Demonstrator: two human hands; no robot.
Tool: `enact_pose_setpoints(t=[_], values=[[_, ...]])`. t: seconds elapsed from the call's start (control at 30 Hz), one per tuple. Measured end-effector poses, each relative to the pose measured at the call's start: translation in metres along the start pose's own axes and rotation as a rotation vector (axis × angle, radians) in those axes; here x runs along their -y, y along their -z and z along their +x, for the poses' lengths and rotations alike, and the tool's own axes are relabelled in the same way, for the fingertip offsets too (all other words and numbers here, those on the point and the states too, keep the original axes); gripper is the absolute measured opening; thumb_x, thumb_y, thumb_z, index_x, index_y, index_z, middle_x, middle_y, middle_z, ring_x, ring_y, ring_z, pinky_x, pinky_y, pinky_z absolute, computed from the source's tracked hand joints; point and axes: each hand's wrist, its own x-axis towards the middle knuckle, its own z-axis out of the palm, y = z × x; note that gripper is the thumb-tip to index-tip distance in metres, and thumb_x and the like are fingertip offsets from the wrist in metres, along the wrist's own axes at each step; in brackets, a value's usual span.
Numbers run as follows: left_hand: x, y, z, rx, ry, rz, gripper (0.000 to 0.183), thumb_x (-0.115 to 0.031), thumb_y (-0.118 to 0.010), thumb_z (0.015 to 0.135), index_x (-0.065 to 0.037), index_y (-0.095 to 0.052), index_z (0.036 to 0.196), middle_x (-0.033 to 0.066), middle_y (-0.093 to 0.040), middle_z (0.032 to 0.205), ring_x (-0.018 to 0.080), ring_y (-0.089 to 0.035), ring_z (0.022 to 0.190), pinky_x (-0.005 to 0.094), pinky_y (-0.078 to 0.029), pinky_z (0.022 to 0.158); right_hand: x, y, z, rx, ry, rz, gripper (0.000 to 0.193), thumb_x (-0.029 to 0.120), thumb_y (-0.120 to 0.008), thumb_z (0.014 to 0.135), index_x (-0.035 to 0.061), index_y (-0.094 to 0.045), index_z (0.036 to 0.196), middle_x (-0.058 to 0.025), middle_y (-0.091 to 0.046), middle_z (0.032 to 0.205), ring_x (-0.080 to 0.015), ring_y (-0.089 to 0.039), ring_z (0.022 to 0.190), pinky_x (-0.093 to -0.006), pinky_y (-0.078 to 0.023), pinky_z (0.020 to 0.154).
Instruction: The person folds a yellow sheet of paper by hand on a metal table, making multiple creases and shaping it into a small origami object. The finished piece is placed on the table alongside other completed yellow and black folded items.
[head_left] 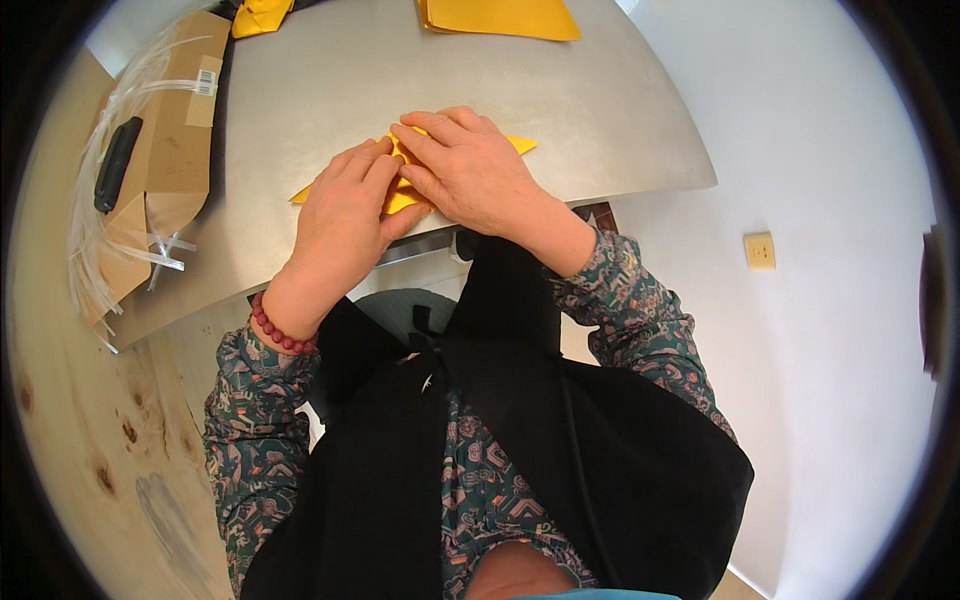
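Observation:
A folded piece of yellow paper (405, 196) lies on the grey table close to its front edge, mostly covered by both hands. Its pointed ends stick out to the left and right. My left hand (352, 200) curls over the paper's left part, with the thumb at the near edge and the fingertips at the middle. From the right, my right hand (470, 172) presses its bent fingers onto the middle fold, touching the left fingers. What the fingertips pinch underneath is partly hidden.
A stack of yellow sheets (505, 18) lies at the table's far side. Left of it is a folded yellow piece (262, 16). A cardboard box (180, 140) stands at the left, with clear strips (95, 235) and a black handled tool (118, 165) on it. A white wall is at right.

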Motion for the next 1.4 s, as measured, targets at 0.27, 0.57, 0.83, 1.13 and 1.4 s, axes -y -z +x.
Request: enact_pose_setpoints(t=[0.27, 0.57, 0.83, 1.13, 1.4], values=[[0.002, 0.002, -0.008, 0.027, 0.012, 0.025, 0.056, -0.034, -0.083, 0.092, -0.002, -0.066, 0.135, 0.0174, -0.066, 0.143, 0.0381, -0.06, 0.134, 0.0466, -0.05, 0.111, -0.004, -0.006, -0.004, 0.065, -0.041, -0.074, 0.043, 0.04, -0.063, 0.105, 0.0082, -0.073, 0.133, -0.0044, -0.073, 0.135, -0.0283, -0.063, 0.12, -0.0434, -0.051, 0.1], [0.02, 0.03, -0.048, 0.095, 0.042, 0.128, 0.058, -0.032, -0.077, 0.098, -0.006, -0.063, 0.147, 0.0133, -0.061, 0.155, 0.0332, -0.054, 0.146, 0.0451, -0.045, 0.118, -0.006, -0.011, -0.006, 0.062, -0.037, -0.084, 0.046, 0.039, -0.065, 0.103, 0.0078, -0.072, 0.135, -0.0048, -0.072, 0.138, -0.0283, -0.063, 0.12, -0.0434, -0.05, 0.102], [0.026, 0.045, -0.064, 0.147, 0.078, 0.25, 0.061, -0.035, -0.074, 0.1, -0.008, -0.059, 0.152, 0.01, -0.061, 0.157, 0.0314, -0.051, 0.15, 0.0512, -0.038, 0.123, -0.006, -0.014, -0.006, 0.09, -0.06, -0.06, 0.046, 0.038, -0.065, 0.103, 0.0095, -0.071, 0.138, -0.0048, -0.071, 0.14, -0.0298, -0.062, 0.122, -0.0448, -0.05, 0.104], [0.024, 0.074, -0.085, 0.107, 0.12, 0.407, 0.062, -0.034, -0.075, 0.099, -0.006, -0.058, 0.153, 0.012, -0.061, 0.155, 0.0376, -0.049, 0.147, 0.0529, -0.038, 0.121, -0.005, -0.013, -0.004, 0.119, -0.079, -0.035, 0.048, 0.038, -0.065, 0.102, 0.0097, -0.069, 0.141, -0.0049, -0.07, 0.142, -0.03, -0.061, 0.125, -0.0449, -0.049, 0.106], [0.018, 0.037, -0.032, -0.035, -0.036, 0.065, 0.044, -0.019, -0.073, 0.1, -0.003, -0.066, 0.14, 0.0157, -0.064, 0.149, 0.0372, -0.056, 0.14, 0.0466, -0.044, 0.117, -0.006, -0.016, -0.004, 0.088, -0.045, -0.057, 0.048, 0.038, -0.066, 0.101, 0.0084, -0.07, 0.139, -0.0048, -0.071, 0.139, -0.03, -0.062, 0.122, -0.0448, -0.048, 0.105]])
